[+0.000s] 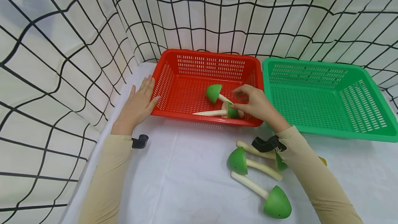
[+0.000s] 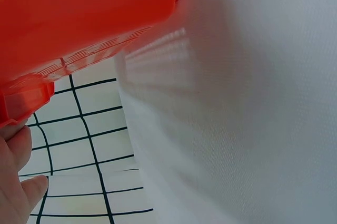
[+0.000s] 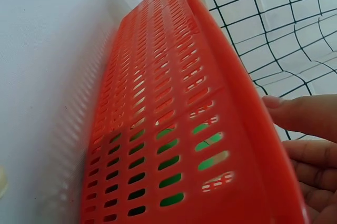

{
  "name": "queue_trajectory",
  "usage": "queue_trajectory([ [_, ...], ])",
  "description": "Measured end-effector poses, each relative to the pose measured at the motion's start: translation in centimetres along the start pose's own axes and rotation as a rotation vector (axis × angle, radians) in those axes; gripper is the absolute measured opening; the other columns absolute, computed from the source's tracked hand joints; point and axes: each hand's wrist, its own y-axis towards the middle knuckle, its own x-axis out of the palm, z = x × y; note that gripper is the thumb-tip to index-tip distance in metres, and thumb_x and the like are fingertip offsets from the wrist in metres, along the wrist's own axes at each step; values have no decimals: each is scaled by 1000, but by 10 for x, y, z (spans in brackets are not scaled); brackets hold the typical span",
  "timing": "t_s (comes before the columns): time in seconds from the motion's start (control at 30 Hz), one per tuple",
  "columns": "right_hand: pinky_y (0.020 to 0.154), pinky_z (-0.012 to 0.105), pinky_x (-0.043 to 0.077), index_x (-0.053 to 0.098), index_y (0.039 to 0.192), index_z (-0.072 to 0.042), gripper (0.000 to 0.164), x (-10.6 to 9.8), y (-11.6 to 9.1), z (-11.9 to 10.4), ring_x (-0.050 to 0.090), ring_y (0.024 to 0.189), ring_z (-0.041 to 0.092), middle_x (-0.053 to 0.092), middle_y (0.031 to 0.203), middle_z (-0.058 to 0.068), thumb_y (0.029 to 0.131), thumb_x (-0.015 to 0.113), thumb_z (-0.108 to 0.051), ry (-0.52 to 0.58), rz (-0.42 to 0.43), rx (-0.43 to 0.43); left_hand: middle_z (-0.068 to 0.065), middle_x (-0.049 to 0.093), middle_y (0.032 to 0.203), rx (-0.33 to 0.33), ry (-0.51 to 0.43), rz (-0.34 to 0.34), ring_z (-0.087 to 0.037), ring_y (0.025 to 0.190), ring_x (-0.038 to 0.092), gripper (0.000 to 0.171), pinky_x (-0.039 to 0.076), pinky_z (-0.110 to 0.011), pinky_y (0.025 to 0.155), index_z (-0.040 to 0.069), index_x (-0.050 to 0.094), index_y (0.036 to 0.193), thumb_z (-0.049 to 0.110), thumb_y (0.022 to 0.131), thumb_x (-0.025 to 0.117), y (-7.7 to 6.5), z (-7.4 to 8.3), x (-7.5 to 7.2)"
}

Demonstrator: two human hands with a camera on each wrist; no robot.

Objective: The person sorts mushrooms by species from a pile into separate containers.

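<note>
My left hand point(image 1: 140, 103) rests with straight fingers on the left rim of a red plastic basket point(image 1: 199, 117). Above the right part of that basket is my right hand point(image 1: 256, 103), its fingers loosely bent and a gap between thumb and fingers. Below it lie toy mushrooms with green caps and pale stems. One mushroom point(image 1: 214, 93) has its cap to the left; another mushroom point(image 1: 232, 110) lies along the front wall, close by the right thumb. Whether the thumb touches it I cannot tell. The right wrist view shows the hand behind the basket's rim point(image 3: 253, 113).
A green basket point(image 1: 329, 132) stands right of the red one. On the white cloth in front lie a mushroom point(image 1: 237, 160), a second mushroom point(image 1: 277, 202) and a third stem point(image 1: 255, 149), partly under the right wrist. A yellow bit point(image 1: 323, 161) shows behind the sleeve. Black wire mesh point(image 1: 217, 4) encloses the back and left.
</note>
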Motion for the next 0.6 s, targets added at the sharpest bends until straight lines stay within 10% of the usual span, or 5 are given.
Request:
queue_trajectory([
  [0.6, 86, 48, 50, 59, 116, 3, 44, -14, -28, 2, 59, 101, 29, 61, 111, 16, 79, 77, -13, 7, 32, 1, -16, 4, 157, 0, -15, 2, -28, 144, 2, 68, 1, -56, 112, -2, 5, 150, 39, 102, 31, 1, 0, 0],
])
